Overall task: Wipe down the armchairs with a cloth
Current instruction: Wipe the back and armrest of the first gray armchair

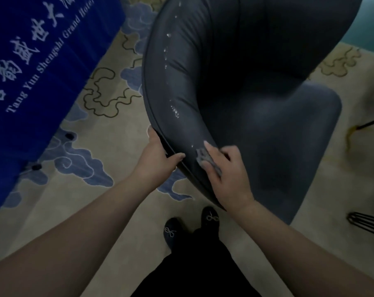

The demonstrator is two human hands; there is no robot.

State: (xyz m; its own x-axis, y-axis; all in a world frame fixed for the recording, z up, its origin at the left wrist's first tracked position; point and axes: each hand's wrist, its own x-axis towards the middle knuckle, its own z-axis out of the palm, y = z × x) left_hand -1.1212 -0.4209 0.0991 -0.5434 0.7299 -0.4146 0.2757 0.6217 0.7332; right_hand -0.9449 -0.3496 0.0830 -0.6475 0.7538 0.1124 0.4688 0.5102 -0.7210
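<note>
Two hands on a dark chair

The left hand (pixel 158 154) grips the chair's (pixel 267 103) curved edge, fingers tucked behind it, thumb on top. The right hand (pixel 226 170) presses a small grey cloth (pixel 203 156) on the padded arm, fingers wrapped around it. White foamy spots (pixel 174 111) dot the arm above. The chair stands on a cloud-pattern carpet (pixel 109 133).

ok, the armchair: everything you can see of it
The armchair is dark grey with a smooth, slightly shiny, leather-like cover, a curved wraparound back and a padded seat. A piped seam runs along the outer rim. White flecks or droplets dot the inner curve of the back. It stands on patterned carpet beside a blue banner. The left hand grips the rim; the right hand presses a grey cloth against the inner edge. Its legs are hidden.
</note>
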